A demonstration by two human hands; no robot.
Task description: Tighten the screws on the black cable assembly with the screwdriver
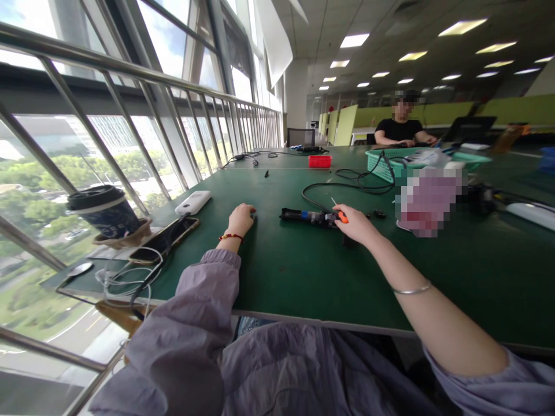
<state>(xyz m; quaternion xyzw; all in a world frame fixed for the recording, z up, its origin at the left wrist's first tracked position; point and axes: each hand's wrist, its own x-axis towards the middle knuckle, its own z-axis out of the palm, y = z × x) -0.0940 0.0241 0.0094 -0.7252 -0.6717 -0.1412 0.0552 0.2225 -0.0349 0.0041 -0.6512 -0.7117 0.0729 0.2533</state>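
Note:
My right hand [356,222] is closed round a screwdriver [343,217] with an orange handle, its thin shaft pointing up and to the left. Directly beside that hand lies a black tube-shaped device [309,217] with a blue band; the hand hides its right end. A black cable [309,190] curves across the table towards it. On the tabletop to the left, apart from the device, rests my left hand [241,219]. Its fingers are curled in, and anything inside them is hidden. Small black parts [378,214] lie right of the screwdriver.
Along the left edge are a lidded cup [104,211], a phone [167,240], a white device [193,202] and a white cable [125,277]. Farther back stand a red tray [319,161] and a green basket [379,167]. A person [399,130] sits across the table [281,277].

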